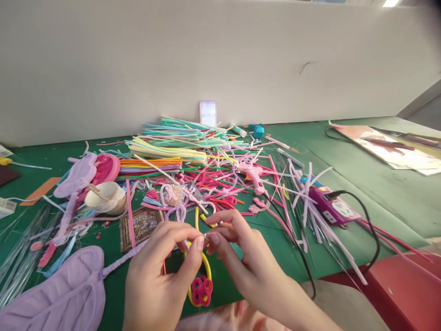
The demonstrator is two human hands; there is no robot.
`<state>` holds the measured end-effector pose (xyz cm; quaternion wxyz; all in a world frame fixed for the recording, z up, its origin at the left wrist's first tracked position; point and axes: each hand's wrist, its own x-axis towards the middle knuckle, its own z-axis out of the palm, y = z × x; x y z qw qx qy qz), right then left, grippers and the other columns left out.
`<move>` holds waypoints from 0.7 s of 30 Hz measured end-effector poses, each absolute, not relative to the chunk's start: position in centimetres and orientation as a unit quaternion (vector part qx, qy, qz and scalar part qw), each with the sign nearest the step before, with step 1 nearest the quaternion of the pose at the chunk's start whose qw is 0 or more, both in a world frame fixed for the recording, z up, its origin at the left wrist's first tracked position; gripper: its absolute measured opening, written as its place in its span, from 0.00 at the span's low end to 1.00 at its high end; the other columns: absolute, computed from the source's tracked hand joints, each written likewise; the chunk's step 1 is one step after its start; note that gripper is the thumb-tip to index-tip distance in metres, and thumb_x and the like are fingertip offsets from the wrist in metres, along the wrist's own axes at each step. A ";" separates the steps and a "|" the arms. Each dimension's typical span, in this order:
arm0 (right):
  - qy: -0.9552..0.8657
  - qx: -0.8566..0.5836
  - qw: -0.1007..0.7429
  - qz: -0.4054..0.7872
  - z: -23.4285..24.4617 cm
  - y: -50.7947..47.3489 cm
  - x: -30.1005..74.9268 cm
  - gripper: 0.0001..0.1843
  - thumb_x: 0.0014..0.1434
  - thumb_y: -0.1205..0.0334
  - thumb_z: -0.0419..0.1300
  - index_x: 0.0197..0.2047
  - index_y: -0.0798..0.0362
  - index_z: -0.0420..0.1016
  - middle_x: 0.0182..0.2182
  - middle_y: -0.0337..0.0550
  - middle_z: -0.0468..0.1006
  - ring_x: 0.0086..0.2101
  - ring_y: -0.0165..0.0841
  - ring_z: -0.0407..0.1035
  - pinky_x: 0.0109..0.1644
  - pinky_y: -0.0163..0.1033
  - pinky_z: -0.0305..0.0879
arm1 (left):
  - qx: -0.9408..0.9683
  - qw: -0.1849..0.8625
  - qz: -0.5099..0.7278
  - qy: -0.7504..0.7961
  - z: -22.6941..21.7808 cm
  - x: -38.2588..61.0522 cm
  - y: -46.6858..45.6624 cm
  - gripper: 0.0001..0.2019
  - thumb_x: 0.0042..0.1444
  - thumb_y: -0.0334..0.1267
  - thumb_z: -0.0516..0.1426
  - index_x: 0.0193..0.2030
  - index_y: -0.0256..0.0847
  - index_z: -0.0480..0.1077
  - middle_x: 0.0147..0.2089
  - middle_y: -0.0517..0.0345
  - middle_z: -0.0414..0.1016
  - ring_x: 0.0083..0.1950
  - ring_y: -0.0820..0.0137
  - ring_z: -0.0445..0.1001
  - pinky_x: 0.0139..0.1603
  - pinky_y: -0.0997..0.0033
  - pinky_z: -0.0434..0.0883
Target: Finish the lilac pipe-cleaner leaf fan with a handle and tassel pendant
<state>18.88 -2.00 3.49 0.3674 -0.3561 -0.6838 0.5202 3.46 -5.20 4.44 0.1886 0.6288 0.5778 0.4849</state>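
My left hand (156,271) and my right hand (251,259) meet above the near edge of the table, thumbs and fingertips pinched together. Between the fingertips is something small and whitish, too small to name. A yellow pipe cleaner loop (207,265) shows below and behind the fingers, with a dark pink pipe cleaner flower (201,291) at its bottom. Whether the hands hold this loop I cannot tell. Just beyond my left hand lies a woven tray of beads (149,225), with a pink strip across it. A purple leaf-shaped piece (69,294) lies to the left.
Bundles of colored pipe cleaners (172,151) cover the table's middle, with a pink glue gun (254,177) beside them. A purple power strip (332,207) with a black cord sits right. A paper cup (106,197) stands left. A phone (208,113) leans against the wall.
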 end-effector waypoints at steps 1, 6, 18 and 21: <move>-0.660 -0.347 0.365 0.557 3.6 -2.0 18.9 0.06 0.70 0.63 0.49 0.49 0.50 0.61 0.29 0.38 0.75 0.32 0.31 0.71 0.35 0.34 0.65 | 0.609 0.212 0.499 0.580 4.4 3.5 -5.2 0.05 0.59 0.33 0.58 0.33 0.46 0.72 0.33 0.63 0.74 0.36 0.73 0.74 0.36 0.77 0.71; -0.571 -0.320 0.363 0.663 3.7 -2.2 19.0 0.09 0.71 0.56 0.50 0.49 0.50 0.63 0.28 0.35 0.72 0.28 0.26 0.63 0.31 0.32 0.60 | 0.505 0.288 0.535 0.613 4.8 3.9 -5.2 0.07 0.55 0.39 0.60 0.27 0.44 0.72 0.30 0.61 0.73 0.32 0.72 0.72 0.31 0.77 0.70; -0.570 -0.350 0.399 0.628 3.7 -2.3 18.5 0.09 0.66 0.54 0.59 0.42 0.51 0.70 0.25 0.34 0.67 0.25 0.25 0.59 0.26 0.31 0.55 | 0.460 0.320 0.549 0.620 4.9 4.1 -5.2 0.07 0.54 0.41 0.61 0.28 0.44 0.73 0.30 0.60 0.74 0.30 0.72 0.72 0.28 0.76 0.72; -0.568 -0.364 0.407 0.616 3.7 -2.3 18.2 0.09 0.65 0.54 0.60 0.39 0.51 0.72 0.23 0.33 0.66 0.24 0.25 0.57 0.24 0.31 0.52 | 0.487 0.328 0.540 0.603 4.7 3.7 -5.2 0.07 0.55 0.41 0.61 0.28 0.44 0.73 0.30 0.60 0.74 0.29 0.72 0.72 0.28 0.76 0.73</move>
